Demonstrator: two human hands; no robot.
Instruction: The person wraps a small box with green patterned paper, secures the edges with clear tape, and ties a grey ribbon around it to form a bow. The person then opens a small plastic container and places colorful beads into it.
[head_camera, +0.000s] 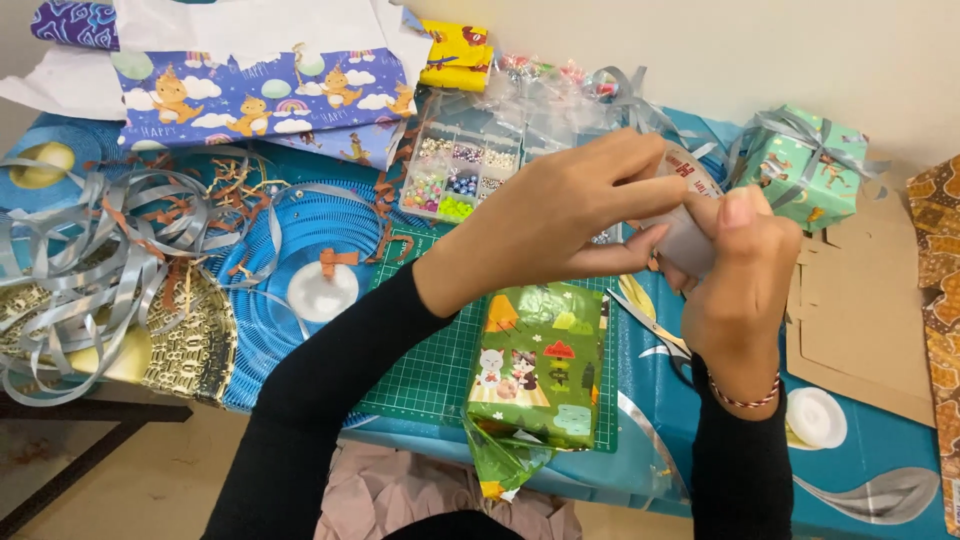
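Left hand (560, 215): fingers pinched on the tape roll (690, 225).
Right hand (745, 275): fingers wrapped around the same roll, above the surface.
Bead box (462, 175): compartments of coloured beads, probably.
Wrapped parcel (540, 365): on green mat (430, 370).

A home craft corner set up for gift wrapping: a counter (880, 470) against a plain wall, crowded with sheets of patterned wrapping paper (262, 92), tangled silver ribbon (95, 250), a green cutting mat (440, 360), a compartmented bead box (462, 172) and a finished ribboned gift box (808, 165).
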